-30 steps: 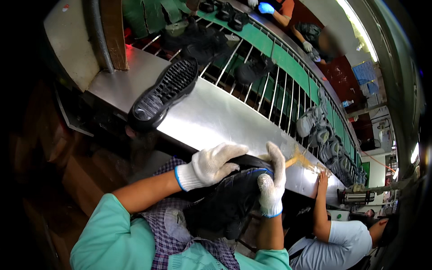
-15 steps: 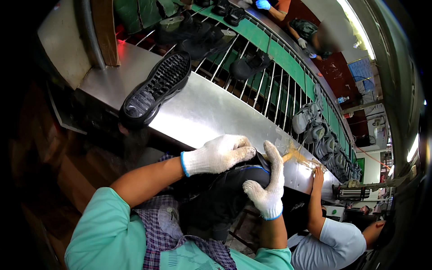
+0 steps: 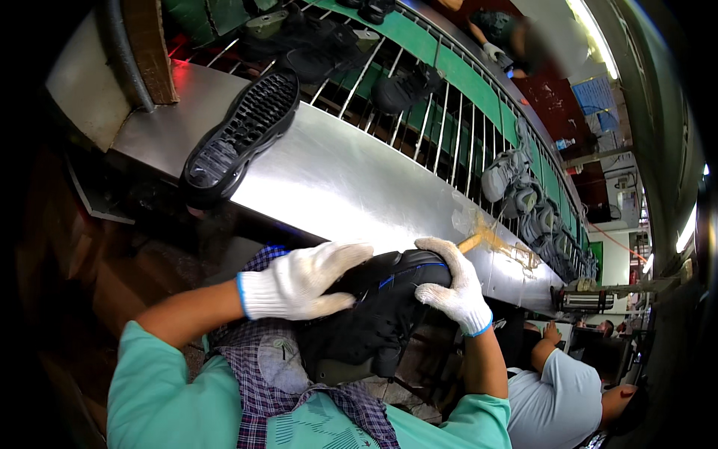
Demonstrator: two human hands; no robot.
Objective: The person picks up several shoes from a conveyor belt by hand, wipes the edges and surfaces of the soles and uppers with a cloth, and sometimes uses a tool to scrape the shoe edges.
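A black shoe (image 3: 366,318) with a thin blue line near one end is held between my gloved hands above my lap. My left hand (image 3: 303,280) lies along its side, thumb and fingers bent round the edge. Round the end with the blue line curls my right hand (image 3: 455,284), thumb on the near face. Both gloves are white knit with blue cuffs. On the metal ledge ahead, to the left, rests a black shoe sole (image 3: 243,138), treaded side hidden and its gridded hollow facing up.
Beyond the metal ledge (image 3: 336,183) runs a rack of metal bars with black shoes (image 3: 407,88) and grey shoes (image 3: 508,176). A yellow-brown handle (image 3: 470,243) lies by a glue-like stain. A co-worker in a light shirt (image 3: 557,396) sits at my right; another person (image 3: 497,37) works across the line.
My left hand has moved left, and the shoe has turned so more of its upper shows. My right hand stays at its end. The co-worker at right has drawn an arm back from the ledge.
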